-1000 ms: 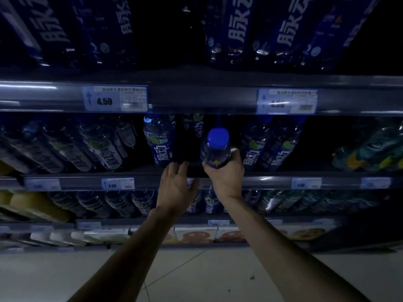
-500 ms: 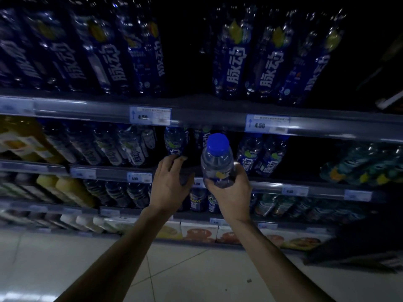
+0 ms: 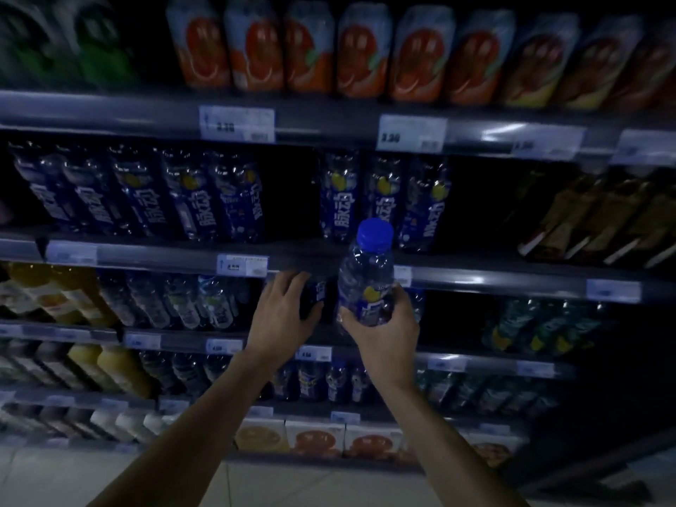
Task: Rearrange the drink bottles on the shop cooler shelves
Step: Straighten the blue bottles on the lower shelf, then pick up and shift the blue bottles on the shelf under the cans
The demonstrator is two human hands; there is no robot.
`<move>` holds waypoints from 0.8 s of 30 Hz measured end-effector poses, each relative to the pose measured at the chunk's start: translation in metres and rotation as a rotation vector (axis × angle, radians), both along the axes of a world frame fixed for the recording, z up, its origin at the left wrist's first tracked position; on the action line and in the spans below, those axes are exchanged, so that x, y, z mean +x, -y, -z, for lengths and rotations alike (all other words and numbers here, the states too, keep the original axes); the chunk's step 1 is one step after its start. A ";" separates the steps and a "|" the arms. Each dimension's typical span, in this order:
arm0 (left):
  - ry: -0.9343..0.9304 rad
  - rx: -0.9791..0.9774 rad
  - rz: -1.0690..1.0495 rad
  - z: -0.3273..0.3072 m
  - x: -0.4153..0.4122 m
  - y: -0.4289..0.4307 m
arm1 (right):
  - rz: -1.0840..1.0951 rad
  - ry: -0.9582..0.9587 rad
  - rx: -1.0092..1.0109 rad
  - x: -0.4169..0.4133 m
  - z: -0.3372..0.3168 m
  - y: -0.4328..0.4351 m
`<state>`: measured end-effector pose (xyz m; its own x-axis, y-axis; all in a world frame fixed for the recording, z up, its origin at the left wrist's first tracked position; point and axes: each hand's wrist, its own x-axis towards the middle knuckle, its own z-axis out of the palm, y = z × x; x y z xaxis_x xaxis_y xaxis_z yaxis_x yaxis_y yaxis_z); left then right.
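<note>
My right hand [image 3: 384, 329] grips a clear drink bottle [image 3: 367, 276] with a blue cap and a blue label, held upright in front of the shelves. Beside it on the left, my left hand [image 3: 283, 314] reaches with spread fingers toward a dark blue-labelled bottle [image 3: 317, 298] on the middle shelf; whether it touches that bottle is unclear. The shelf above carries two groups of the same blue-labelled bottles [image 3: 384, 203], with a dark gap [image 3: 289, 199] between them.
Orange-fruit cartons [image 3: 365, 49] line the top shelf. Yellow juice bottles [image 3: 55, 298] stand at left, brown bottles [image 3: 592, 221] and green-labelled bottles [image 3: 541, 327] at right. Juice boxes [image 3: 314, 439] fill the bottom shelf above a pale floor [image 3: 329, 488]. Price tags [image 3: 237, 124] line the shelf rails.
The view has tilted upward, bringing the top shelf of orange cartons into sight. My right hand has lifted the bottle higher against the shelves. My left hand stays beside it.
</note>
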<state>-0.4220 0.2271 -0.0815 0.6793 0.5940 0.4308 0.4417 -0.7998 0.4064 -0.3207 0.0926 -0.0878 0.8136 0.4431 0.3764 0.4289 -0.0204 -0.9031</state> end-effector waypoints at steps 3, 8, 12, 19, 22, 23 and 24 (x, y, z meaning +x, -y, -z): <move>-0.098 0.012 0.044 -0.012 0.029 0.014 | 0.009 -0.027 0.000 0.019 -0.013 0.020; -0.192 0.001 0.131 -0.017 0.087 0.037 | 0.107 -0.019 -0.025 0.061 -0.030 0.051; -0.227 0.048 0.116 -0.016 0.129 0.048 | 0.178 -0.032 -0.032 0.095 -0.036 0.071; -0.323 0.068 0.088 -0.004 0.154 0.056 | 0.187 -0.078 -0.054 0.134 -0.032 0.079; -0.294 0.089 0.086 -0.002 0.153 0.054 | 0.197 -0.088 -0.036 0.138 -0.033 0.075; -0.280 0.092 0.088 -0.001 0.152 0.053 | 0.203 -0.092 -0.033 0.139 -0.034 0.073; -0.272 0.094 0.089 -0.001 0.151 0.052 | 0.210 -0.095 -0.029 0.141 -0.037 0.071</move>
<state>-0.2708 0.1752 -0.0805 0.8250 0.4929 0.2765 0.4504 -0.8690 0.2050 -0.1802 0.0220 -0.0510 0.9202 0.2702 0.2834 0.3258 -0.1270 -0.9369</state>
